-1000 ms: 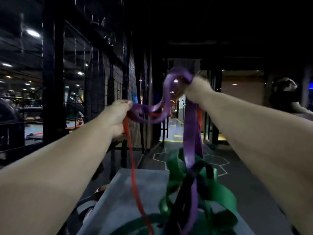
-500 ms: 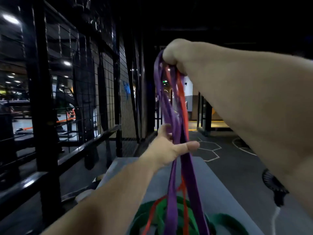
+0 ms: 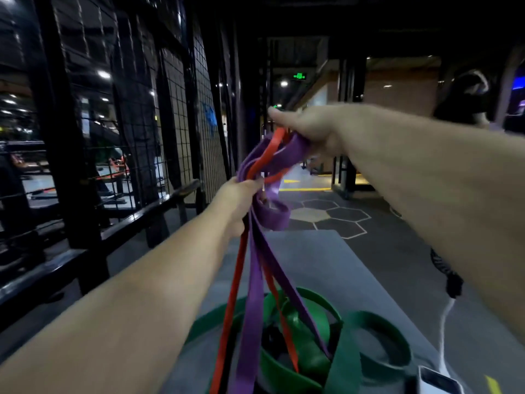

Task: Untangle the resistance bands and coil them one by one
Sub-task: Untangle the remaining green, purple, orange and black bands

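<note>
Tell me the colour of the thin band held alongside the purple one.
Red. The thin band shows best in the head view.

A grey worktop point(image 3: 326, 265) stands beside a black mesh fence point(image 3: 176, 109). A white cable point(image 3: 444, 322) hangs at its right edge. Hexagons point(image 3: 335, 214) mark the floor beyond, under a green sign point(image 3: 299, 76).

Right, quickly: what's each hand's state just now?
Left hand: closed round the purple band and red band.
Right hand: closed on the same two bands, higher up.
</note>
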Available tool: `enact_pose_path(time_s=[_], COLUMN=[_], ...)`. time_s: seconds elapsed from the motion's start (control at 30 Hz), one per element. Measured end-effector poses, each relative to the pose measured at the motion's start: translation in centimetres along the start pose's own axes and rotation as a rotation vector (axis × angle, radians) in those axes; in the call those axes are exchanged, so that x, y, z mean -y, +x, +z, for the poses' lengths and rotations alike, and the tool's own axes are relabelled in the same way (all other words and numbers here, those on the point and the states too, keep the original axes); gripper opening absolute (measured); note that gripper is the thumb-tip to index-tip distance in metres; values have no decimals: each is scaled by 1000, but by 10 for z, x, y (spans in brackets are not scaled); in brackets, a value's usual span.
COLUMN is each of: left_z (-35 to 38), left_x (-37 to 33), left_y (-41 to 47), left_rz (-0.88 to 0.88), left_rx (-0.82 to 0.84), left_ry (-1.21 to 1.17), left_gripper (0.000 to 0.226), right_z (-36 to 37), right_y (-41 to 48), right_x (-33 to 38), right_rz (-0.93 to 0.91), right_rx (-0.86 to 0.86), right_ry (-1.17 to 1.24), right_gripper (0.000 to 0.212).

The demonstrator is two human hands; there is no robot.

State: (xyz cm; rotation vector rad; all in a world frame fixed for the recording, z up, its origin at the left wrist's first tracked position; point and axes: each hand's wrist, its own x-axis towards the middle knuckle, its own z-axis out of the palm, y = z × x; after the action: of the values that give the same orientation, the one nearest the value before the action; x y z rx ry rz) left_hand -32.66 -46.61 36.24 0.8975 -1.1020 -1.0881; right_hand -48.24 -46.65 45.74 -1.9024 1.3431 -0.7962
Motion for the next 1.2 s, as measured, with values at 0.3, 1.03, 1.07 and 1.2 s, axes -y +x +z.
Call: enact_pose_path(time_s=[0.3,1.03,1.07,1.2], left_z=[-8,-53,-55,-76], left_x=[-53,-96,-79,-13], left_y=[24,73,68,56], left_rz=[0,-56,-110,-275], left_rx=[-176,-191,-162,-87], left_ry=[-40,273,307,344], left_gripper=[23,26,27,24], right_z=[135,-5,4,22], right_y=[-47,28,33,42], right_x=[-132,-52,-61,-83], right_rz=[150,-140,-112,-107], right_rx=[182,-291,-287,-496], right_ry=[255,-214,-231,-95], right_gripper=[99,26,25,26])
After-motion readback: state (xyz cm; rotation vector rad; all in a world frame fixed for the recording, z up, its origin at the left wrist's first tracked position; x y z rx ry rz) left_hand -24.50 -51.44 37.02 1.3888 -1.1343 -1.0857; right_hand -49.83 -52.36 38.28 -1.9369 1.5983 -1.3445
